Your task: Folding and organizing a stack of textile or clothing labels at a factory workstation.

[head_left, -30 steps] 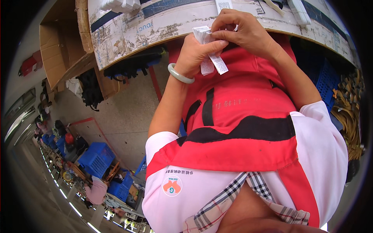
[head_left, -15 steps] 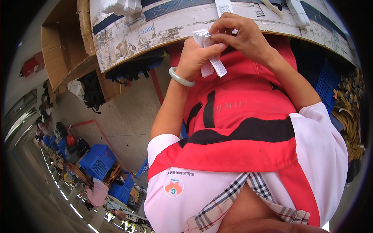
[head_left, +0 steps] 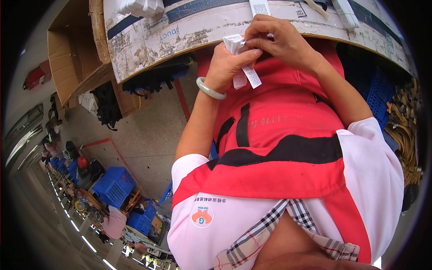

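Scuffed bench crosses the top of view. Left hand has fingers wrapped round white labels near its edge; right hand's fingers bend together beside them, any grip unclear. Sound handling: steady left hold, light right pinch.

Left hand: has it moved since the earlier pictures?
No, not noticeably: against the table's front edge, the left hand stays in about the same place, its bundle of white labels overlapping that edge in view.
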